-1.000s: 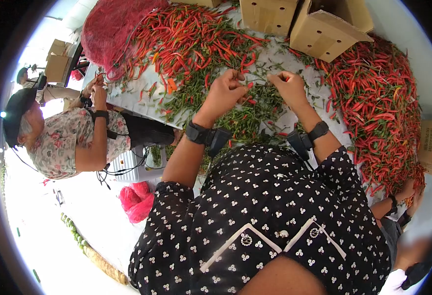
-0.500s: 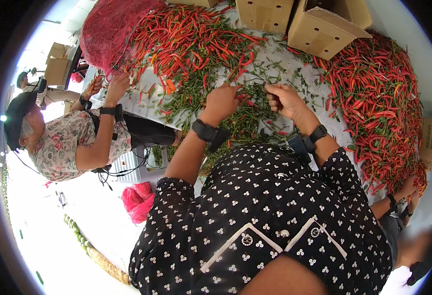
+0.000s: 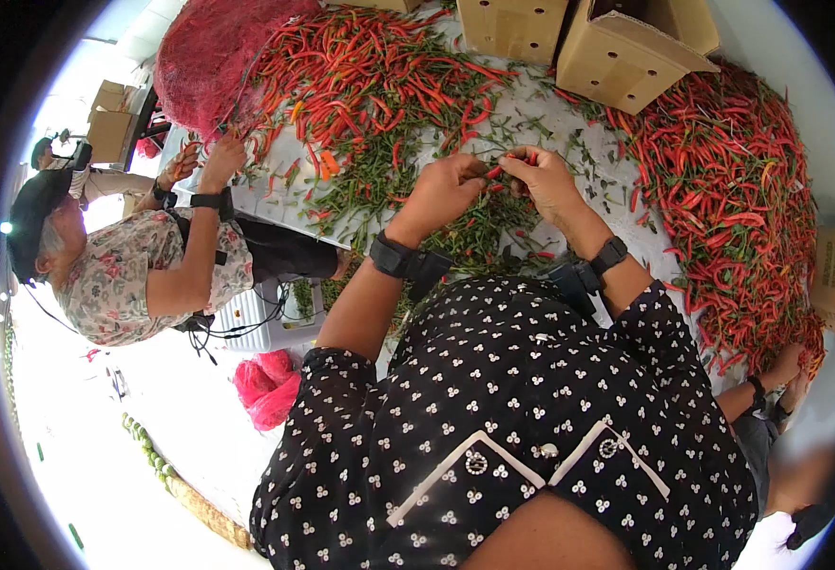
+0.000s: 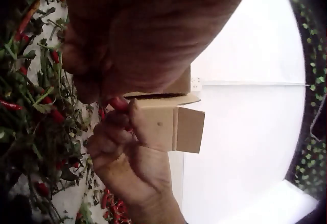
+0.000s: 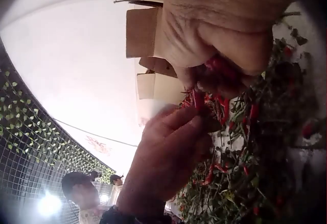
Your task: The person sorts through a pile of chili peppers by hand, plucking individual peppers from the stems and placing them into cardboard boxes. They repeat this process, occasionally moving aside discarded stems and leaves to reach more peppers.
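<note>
Left hand: moved inward since the earlier frame; finger and thumb pinch a chilli
Red chilli: upper centre, between both hands
Right hand: closer too, narrow pinch at the chilli, more red inside its curled fingers
Open carton: upper right
Chilli heap: right side

Chillies are red, with a few orange among them; stems are green. The table is pale grey. Boxes are tan, the net pinkish red. The near shirt is black with small white motifs and white trim; the far shirt is pale with pink and green florals, the cap black.
</note>
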